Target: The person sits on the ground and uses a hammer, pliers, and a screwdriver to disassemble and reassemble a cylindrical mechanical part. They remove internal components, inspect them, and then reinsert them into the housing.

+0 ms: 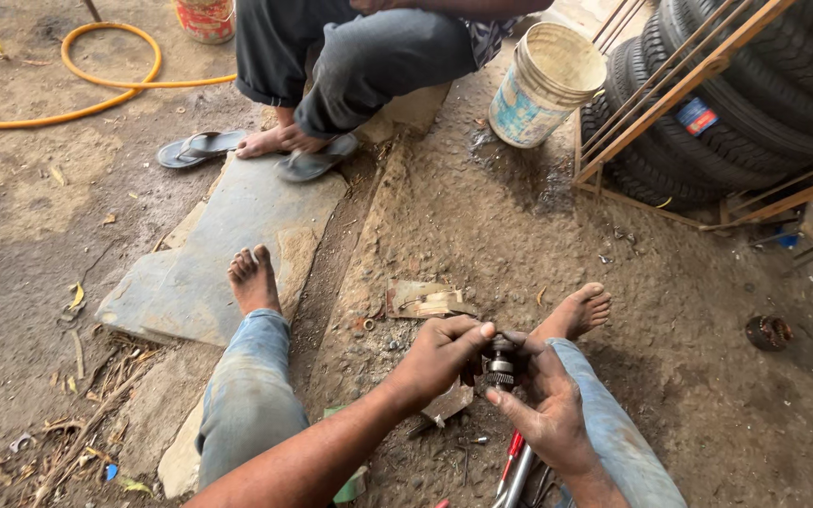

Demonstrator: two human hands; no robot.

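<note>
A small dark metal gear part [501,365] with fine teeth is held between both hands, low in the middle of the view. My left hand [439,356] grips it from the left, thumb on its top. My right hand [543,395] cups it from the right and below. Both hands hover over dirt ground between my bare feet [252,278] [579,311]. A red-handled tool [513,463] lies just under my right hand, partly hidden by my wrist.
Another person sits ahead in flip-flops [201,148]. A dirty white bucket [546,83] stands beside a rusty rack of stacked tyres [745,94]. An orange hose [110,83] loops at top left. A flat stone slab [209,263], a torn cardboard scrap [422,300] and a round rusty part [768,331] lie around.
</note>
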